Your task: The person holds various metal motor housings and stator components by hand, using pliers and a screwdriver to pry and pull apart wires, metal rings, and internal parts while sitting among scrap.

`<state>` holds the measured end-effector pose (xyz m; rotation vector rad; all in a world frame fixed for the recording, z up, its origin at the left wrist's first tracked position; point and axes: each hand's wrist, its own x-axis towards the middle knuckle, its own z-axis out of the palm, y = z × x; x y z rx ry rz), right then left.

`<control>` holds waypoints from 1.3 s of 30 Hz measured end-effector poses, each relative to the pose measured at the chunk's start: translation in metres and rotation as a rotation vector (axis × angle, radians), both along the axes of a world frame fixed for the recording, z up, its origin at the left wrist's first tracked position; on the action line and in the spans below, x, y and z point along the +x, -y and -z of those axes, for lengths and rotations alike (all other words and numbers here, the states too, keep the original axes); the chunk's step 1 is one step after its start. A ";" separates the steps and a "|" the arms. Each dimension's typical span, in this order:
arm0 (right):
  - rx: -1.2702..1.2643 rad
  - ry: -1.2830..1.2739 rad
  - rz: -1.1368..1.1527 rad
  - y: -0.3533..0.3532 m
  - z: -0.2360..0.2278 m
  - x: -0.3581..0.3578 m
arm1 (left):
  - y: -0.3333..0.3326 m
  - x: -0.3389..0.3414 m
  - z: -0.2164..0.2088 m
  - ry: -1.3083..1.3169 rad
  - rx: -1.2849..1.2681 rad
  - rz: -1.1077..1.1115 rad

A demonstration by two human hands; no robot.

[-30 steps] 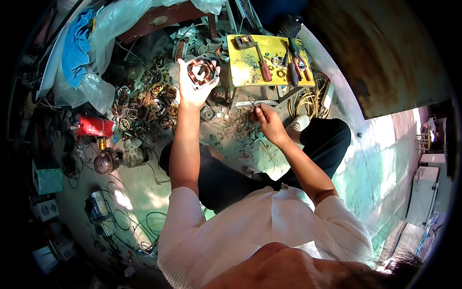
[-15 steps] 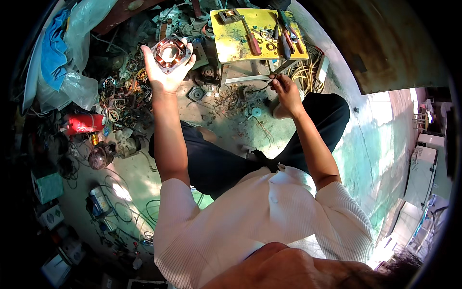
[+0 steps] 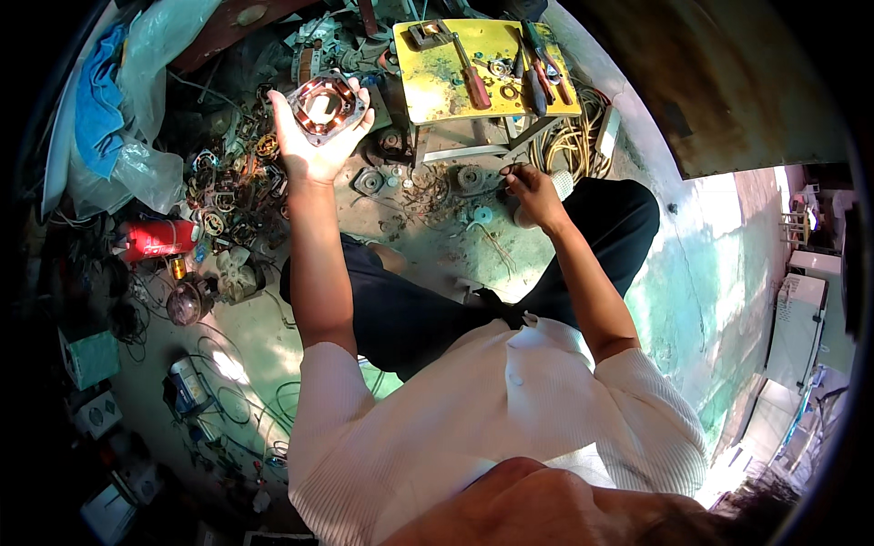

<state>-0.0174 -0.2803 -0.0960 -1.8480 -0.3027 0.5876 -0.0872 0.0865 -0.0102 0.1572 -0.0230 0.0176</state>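
Observation:
My left hand point(image 3: 314, 162) holds up a motor stator point(image 3: 325, 107), a squarish metal frame with copper windings around an open middle. Its fingers and thumb grip the frame from below and at the sides. My right hand point(image 3: 535, 193) is in front of a yellow-topped stool point(image 3: 437, 96), above the floor by my right knee. Thumb and fingertips are pinched together there; what they hold, if anything, is too small to make out. On the stool lie a red-handled screwdriver point(image 3: 476, 86), pliers point(image 3: 544, 64) and a dark metal block point(image 3: 430, 35).
Heaps of wire and motor parts point(image 3: 223, 187) cover the floor at the left, with a red cylinder point(image 3: 159, 239) near them. A coiled hose or cable point(image 3: 578, 136) lies right of the stool. Small round parts point(image 3: 370, 181) sit on the floor between my legs and the stool.
My right hand has drawn slightly down and left, away from the stool's edge. The stator has tilted a little in my left hand, which otherwise stays in place.

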 end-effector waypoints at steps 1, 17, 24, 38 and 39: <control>-0.091 0.084 -0.076 -0.001 0.009 0.000 | 0.002 0.001 -0.003 -0.023 0.000 0.021; -0.357 0.184 -0.173 -0.013 0.004 -0.024 | 0.018 0.000 -0.013 0.020 0.002 0.096; -0.335 0.221 -0.183 -0.013 0.008 -0.029 | 0.024 0.001 -0.015 0.101 0.036 0.126; 0.074 0.726 0.058 -0.075 -0.098 -0.038 | 0.071 -0.009 -0.014 0.006 0.669 -0.211; 0.069 0.822 0.049 -0.079 -0.108 -0.038 | 0.076 -0.010 -0.016 0.021 0.672 -0.185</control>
